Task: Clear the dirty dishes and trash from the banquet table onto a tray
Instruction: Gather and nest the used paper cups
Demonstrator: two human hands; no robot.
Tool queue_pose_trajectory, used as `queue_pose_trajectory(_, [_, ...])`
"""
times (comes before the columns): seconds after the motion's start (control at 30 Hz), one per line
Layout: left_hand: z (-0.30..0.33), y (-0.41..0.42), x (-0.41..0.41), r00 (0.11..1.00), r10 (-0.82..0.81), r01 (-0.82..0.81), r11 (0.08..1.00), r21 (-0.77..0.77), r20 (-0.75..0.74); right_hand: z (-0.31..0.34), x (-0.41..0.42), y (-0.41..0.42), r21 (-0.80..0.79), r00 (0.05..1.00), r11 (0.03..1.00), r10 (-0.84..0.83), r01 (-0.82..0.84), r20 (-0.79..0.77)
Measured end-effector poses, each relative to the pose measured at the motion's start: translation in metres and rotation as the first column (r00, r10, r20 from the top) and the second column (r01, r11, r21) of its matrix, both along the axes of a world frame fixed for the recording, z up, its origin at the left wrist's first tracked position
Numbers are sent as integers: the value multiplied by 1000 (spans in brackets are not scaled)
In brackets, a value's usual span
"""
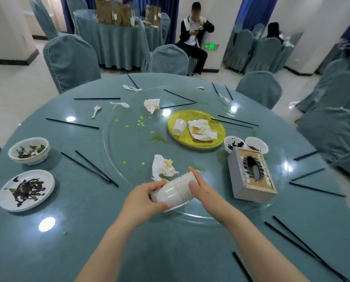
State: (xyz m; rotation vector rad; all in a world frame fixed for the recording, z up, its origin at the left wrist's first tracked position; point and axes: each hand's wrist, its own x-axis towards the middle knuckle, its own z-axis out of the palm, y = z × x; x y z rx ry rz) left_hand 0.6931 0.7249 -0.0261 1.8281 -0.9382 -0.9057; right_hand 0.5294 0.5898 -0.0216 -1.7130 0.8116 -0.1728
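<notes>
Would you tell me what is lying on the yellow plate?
On the yellow plate lie a tipped white cup and a crumpled stained napkin; anything beneath the napkin is hidden.

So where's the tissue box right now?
The tissue box sits right of centre in the head view, on the glass turntable, just in front of two small cups and right of the hands' cup stack.

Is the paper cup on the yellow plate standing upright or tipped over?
Tipped over. The white paper cup lies on its side on the yellow plate, beside a crumpled napkin. Cannot tell whether it is empty.
</notes>
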Motion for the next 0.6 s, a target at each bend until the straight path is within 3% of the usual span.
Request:
queue_pose_trajectory(0.13, [-4, -9, -7, 998, -60, 59, 998, 31, 16, -2, -13, -10, 94, 998, 994, -55, 55, 4])
queue_pose_trajectory(0.27, [-8, -12, -13, 1000, -7, 8, 999, 34, -17, -20, -31, -28, 100, 978, 974, -208, 205, 19])
queue_pose_trajectory(0.4, [-12, -2, -8, 997, 57, -55, 997, 52, -46, -68, -72, -53, -139, 923, 979, -191, 152, -335])
queue_pose_trajectory(0.5, [-16, 9, -5, 990, 131, -127, 989, 69, -46, -105, -99, -69, -259, 712, 962, -126, -81, -691])
queue_pose_trajectory(0.6, [-18, 16, -3, 982, 182, -179, 981, 69, -49, -124, -101, -70, -295, 649, 937, -107, -188, -753])
